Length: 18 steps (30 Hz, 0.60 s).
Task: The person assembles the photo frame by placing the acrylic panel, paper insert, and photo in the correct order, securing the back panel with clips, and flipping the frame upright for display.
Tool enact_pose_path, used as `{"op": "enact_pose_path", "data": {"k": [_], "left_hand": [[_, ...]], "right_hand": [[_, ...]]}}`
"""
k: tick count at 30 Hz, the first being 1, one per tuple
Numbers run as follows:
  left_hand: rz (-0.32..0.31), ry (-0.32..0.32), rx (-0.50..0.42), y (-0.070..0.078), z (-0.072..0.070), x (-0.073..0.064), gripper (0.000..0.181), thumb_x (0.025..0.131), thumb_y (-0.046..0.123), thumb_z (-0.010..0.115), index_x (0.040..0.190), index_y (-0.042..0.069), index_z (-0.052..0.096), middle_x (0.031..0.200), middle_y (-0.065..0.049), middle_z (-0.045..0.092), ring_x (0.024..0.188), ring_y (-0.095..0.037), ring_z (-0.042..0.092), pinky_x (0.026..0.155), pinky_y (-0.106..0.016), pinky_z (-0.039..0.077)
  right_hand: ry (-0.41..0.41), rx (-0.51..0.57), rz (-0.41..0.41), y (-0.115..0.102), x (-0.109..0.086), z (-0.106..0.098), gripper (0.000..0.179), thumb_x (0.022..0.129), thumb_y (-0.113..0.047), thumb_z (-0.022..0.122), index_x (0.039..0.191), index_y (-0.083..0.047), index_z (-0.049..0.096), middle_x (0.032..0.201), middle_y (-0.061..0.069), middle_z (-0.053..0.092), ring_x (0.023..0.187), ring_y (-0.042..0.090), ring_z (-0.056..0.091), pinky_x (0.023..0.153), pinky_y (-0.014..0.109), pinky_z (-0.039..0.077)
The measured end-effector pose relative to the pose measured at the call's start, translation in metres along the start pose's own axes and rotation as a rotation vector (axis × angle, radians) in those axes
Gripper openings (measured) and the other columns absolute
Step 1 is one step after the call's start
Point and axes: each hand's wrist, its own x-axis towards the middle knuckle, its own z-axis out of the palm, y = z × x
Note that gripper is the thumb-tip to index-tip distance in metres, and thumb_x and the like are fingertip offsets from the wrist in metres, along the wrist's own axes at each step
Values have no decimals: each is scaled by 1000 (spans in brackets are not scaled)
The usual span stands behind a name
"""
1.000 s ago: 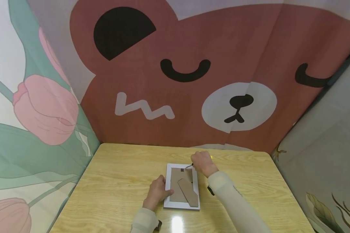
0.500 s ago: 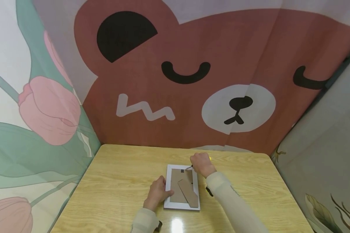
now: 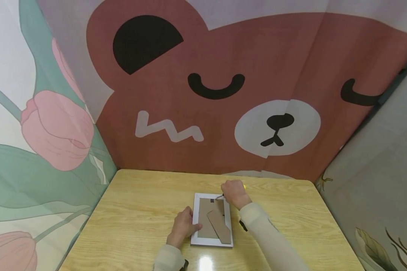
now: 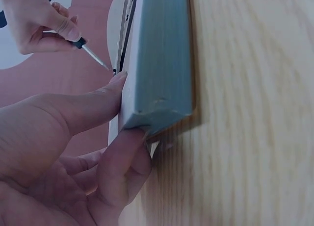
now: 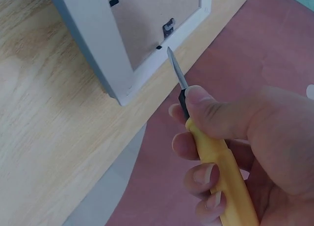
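Note:
A white picture frame [image 3: 211, 241] lies face down on the table, its brown backing board [image 3: 205, 212] and slanted easel leg [image 3: 220, 227] uppermost. My left hand [image 3: 183, 226] grips the frame's left side, thumb over the back and fingers at the edge; the left wrist view shows this at a frame corner [image 4: 159, 103]. With my right hand [image 3: 235, 192] I hold a screwdriver by its yellow handle [image 5: 221, 172]. Its metal shaft [image 5: 176, 69] points at the frame's far end, near a small black tab [image 5: 159, 47] and a metal hanger [image 5: 169, 28]. Whether the tip touches is unclear.
The wooden table [image 3: 139, 210] carries the frame near its middle. Behind it hangs a red-brown bear-print cloth [image 3: 169, 101]. Patterned cloths, one with tulips [image 3: 57, 131], close in the left and right sides.
The view has shifted slightly. Both hands keep their hold on the frame and the screwdriver, with hardly any visible movement.

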Motion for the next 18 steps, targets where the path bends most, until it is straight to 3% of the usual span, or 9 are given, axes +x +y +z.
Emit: {"op": "enact_pose_path", "data": {"k": [5, 9, 18], "left_hand": [[-11, -16, -3, 0, 2, 1, 44, 75, 16, 91, 99, 3, 57, 84, -7, 63, 77, -20, 57, 68, -35, 50], [-11, -26, -10, 0, 2, 1, 44, 76, 16, 91, 100, 4, 57, 87, -7, 65, 79, -19, 59, 70, -36, 53], [4, -22, -13, -1, 1, 2, 43, 77, 16, 91, 99, 3, 56, 86, -7, 64, 77, -19, 57, 68, -34, 49]], "right_hand": [[-5, -12, -3, 0, -2, -1, 34, 90, -10, 75, 62, -16, 57, 56, -2, 53, 52, 9, 41, 52, 33, 49], [-48, -28, 6, 1, -1, 3, 34, 91, -12, 75, 62, -17, 58, 59, -1, 57, 54, 10, 45, 54, 34, 51], [-23, -16, 5, 3, -2, 4, 29, 92, -13, 74, 66, -14, 61, 59, 1, 57, 53, 12, 47, 53, 34, 50]]}}
